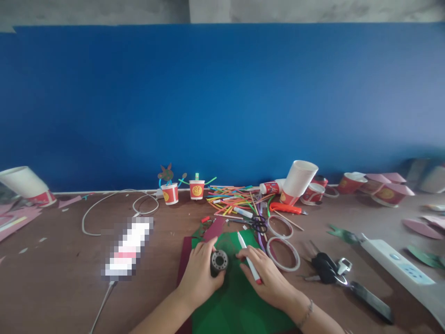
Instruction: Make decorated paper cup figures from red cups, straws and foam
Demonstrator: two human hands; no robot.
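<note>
My left hand [202,273] is wrapped round a dark round object with a hollow centre [219,260], which rests on green paper [229,306]. A white marker with a red end [249,260] is held in my right hand [264,277], its tip pointing up and away over the same paper. Dark red paper [185,260] shows under the green sheet's left side. Just beyond the hands lie black-handled scissors [259,223] and a red cap [205,219].
Colourful straws [229,199], tape rolls [283,253], an orange cutter [285,208] and stacked cups [299,181] lie beyond. Keys [327,266] and a power strip [399,264] are at right, a cabled phone [129,248] at left. Two decorated cups [170,194] stand near the blue wall [208,102].
</note>
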